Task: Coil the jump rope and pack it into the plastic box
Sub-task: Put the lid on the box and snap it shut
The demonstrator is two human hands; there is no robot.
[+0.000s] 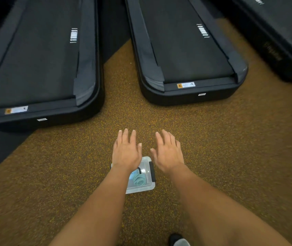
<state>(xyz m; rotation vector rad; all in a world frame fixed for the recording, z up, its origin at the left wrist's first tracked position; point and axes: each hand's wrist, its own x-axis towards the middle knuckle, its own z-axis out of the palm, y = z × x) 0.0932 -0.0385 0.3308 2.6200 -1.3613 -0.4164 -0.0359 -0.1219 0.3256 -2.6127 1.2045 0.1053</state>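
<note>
A small clear plastic box (146, 188) with a lid and a black side latch stands on the speckled floor. Through the lid I see the coiled light-blue jump rope (139, 180) with a black handle end. My left hand (126, 151) is stretched out flat above the box's left part, with its forearm covering that side. My right hand (167, 153) is held flat just right of the box, fingers straight. Neither hand holds anything.
Two black treadmill decks (40, 68) (188, 55) lie ahead, left and right, and a third dark machine (283, 32) is at the far right. Brown-yellow speckled floor (230, 157) surrounds the box. A shoe tip (176, 239) shows at the bottom edge.
</note>
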